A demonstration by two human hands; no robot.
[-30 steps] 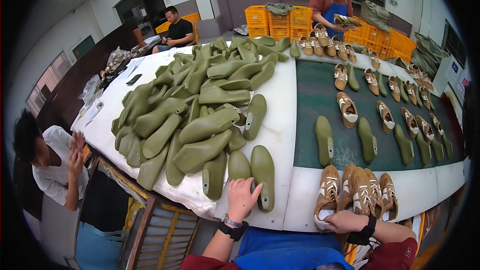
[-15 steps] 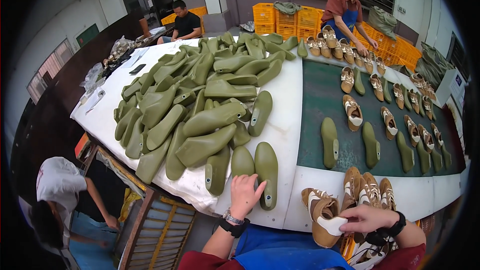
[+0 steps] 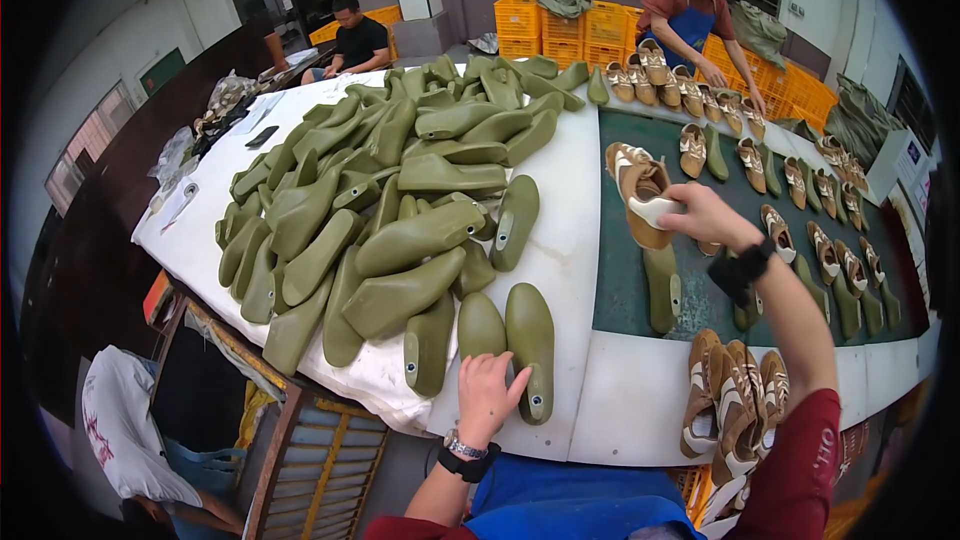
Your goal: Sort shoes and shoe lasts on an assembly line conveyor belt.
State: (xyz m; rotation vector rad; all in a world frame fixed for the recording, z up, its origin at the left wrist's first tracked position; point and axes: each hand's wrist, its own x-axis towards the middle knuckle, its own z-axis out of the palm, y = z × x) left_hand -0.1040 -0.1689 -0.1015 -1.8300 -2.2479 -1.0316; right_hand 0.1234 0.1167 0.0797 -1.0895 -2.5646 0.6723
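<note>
1. Two o'clock: the right hand (image 3: pixel 698 212) pinched a brown shoe (image 3: pixel 630 175) by its heel, seemingly being carried above the green mat (image 3: pixel 707 318).
2. Six o'clock: the left hand (image 3: pixel 486 392) touched green moulds (image 3: pixel 530 330); gripping, I couldn't tell.
3. Lowering would've called for clearance.

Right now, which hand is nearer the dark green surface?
Right. The right hand is above the green surface, holding a brown shoe; the left hand is beyond its left edge, touching green shoe lasts.
</note>
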